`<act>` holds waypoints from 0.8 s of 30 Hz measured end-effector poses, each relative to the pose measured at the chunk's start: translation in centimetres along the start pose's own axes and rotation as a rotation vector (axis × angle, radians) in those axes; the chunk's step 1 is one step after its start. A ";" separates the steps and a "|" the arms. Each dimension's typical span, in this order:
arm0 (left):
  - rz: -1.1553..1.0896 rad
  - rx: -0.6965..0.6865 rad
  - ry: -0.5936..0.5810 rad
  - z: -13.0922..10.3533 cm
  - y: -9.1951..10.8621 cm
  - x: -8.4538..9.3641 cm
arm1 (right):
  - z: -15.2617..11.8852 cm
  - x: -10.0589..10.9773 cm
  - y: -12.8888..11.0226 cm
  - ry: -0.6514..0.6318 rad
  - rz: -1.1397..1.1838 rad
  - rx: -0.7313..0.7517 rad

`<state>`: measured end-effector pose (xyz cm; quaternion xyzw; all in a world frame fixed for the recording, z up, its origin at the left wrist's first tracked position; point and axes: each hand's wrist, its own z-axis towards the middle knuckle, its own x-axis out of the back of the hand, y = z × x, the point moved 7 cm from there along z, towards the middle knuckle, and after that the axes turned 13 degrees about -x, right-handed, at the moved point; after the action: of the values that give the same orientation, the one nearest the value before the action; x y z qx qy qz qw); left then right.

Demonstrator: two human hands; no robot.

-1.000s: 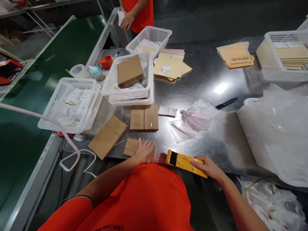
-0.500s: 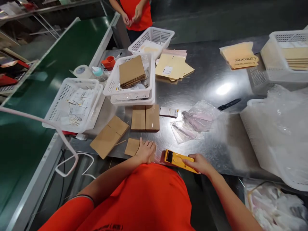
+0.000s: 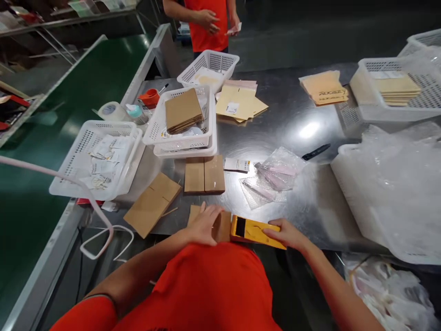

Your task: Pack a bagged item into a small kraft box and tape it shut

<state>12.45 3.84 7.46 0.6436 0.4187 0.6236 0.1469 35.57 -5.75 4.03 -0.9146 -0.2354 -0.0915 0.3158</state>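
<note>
Head view: left hand (image 3: 204, 224) flat, fingers spread, pressing a small brown cardboard box (image 3: 220, 226) at the near edge of the steel surface (image 3: 303, 110). Right hand (image 3: 286, 233) closed on one flat yellow carton with black window (image 3: 255, 231), long axis left-right, touching the box's right side. Three more brown flat boxes beyond, four white perforated baskets farther.

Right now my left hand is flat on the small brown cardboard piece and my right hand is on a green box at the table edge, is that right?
Not quite. In the head view the right hand rests on a yellow box, not a green one. The left hand does lie on the small brown cardboard piece.
</note>
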 end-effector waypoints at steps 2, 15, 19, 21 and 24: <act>-0.169 -0.035 0.101 -1.4 -0.2 1.5 | -1.1 1.3 -1.7 -0.023 0.013 0.054; 0.133 0.165 0.173 -11.6 -3.5 5.7 | 4.4 -7.5 -13.7 -0.295 0.005 0.229; 0.182 0.155 0.182 -8.9 -1.8 6.0 | 4.1 -6.8 -12.6 -0.276 -0.017 0.221; 0.171 0.143 0.204 -8.0 -1.4 6.0 | 3.7 -5.8 -11.2 -0.269 -0.024 0.195; 0.184 0.123 0.196 -7.3 -0.9 5.7 | 3.1 -4.5 -8.7 -0.261 -0.025 0.145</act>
<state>4.60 6.07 12.02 0.6232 0.4077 0.6673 0.0078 27.49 0.49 4.89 -0.8905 -0.2920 0.0415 0.3465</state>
